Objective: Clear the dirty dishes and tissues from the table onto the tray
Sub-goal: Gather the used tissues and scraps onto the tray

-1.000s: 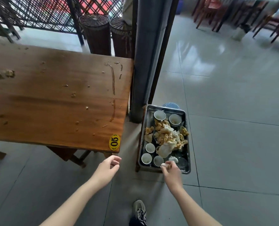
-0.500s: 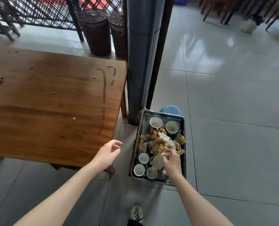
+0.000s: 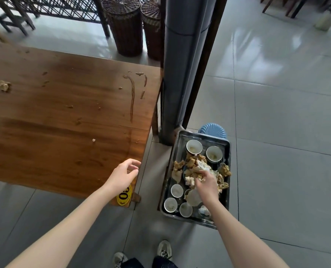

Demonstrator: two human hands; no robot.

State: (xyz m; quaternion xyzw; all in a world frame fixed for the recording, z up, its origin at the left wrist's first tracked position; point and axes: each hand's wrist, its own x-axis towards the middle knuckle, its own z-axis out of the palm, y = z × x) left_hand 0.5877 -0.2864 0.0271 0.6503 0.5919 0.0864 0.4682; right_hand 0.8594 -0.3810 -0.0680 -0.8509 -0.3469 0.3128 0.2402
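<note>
A metal tray [image 3: 227, 151] sits low beside the table on a blue stool [image 3: 213, 129]. It holds two larger cups [image 3: 194, 147], three small cups [image 3: 177, 190] and a heap of stained tissues [image 3: 191, 164]. My right hand [image 3: 206, 185] is down on the heap, its fingers spread loosely over the tissues. My left hand [image 3: 123, 174] hovers over the near right corner of the wooden table [image 3: 64, 122], fingers loosely curled and holding nothing. Crumpled tissue scraps [image 3: 4, 86] lie at the table's left edge, with crumbs and a streak of sauce [image 3: 131, 97] further right.
A grey pillar [image 3: 180, 74] rises between the table and the tray. Two wicker baskets [image 3: 125, 26] stand behind it. A yellow number tag [image 3: 124, 196] marks the table corner. My shoes [image 3: 164, 250] are on the grey tiled floor, which stretches away to the right.
My right hand carried a small tissue from the tray's near rim up onto the heap. The view came closer and shifted; my left hand stayed near the table corner.
</note>
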